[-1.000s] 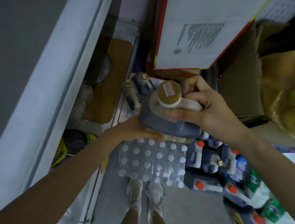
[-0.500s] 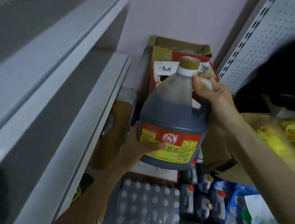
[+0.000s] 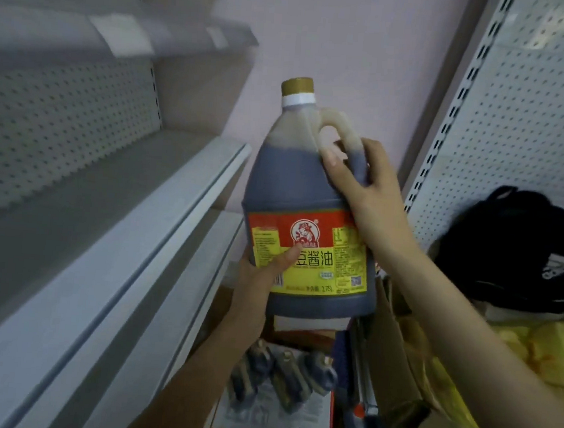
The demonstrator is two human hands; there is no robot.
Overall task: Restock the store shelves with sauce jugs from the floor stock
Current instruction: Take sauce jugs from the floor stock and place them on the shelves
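Shelves of grey metal (image 3: 72, 197), three tiers with perforated back panels, stand to the left of the left hand (image 3: 258, 279). Two white tag strips sit on the top tier's edge, their print too blurred to read. That hand cups the lower left side of the one raised jug, with the thumb laid flat across the label and the other fingers hidden behind.

This large clear plastic jug of dark sauce (image 3: 296, 188) is upright in the air between both hands, off the shelves, just right of the middle tier's front edge. It has a tan screw cap over a white collar. Its red-and-yellow label shows a figure in a white roundel, the characters 豆酱油, and 1.75L along the bottom.

The right hand (image 3: 366, 193) wraps the moulded handle at the jug's upper right, fingers curled round it. Below the left hand, three other dark jugs (image 3: 281, 372) lie on a printed carton. Right of the right hand, a black bag (image 3: 524, 253) carries a white three-stripe logo, beside a brown cardboard box (image 3: 398, 351).
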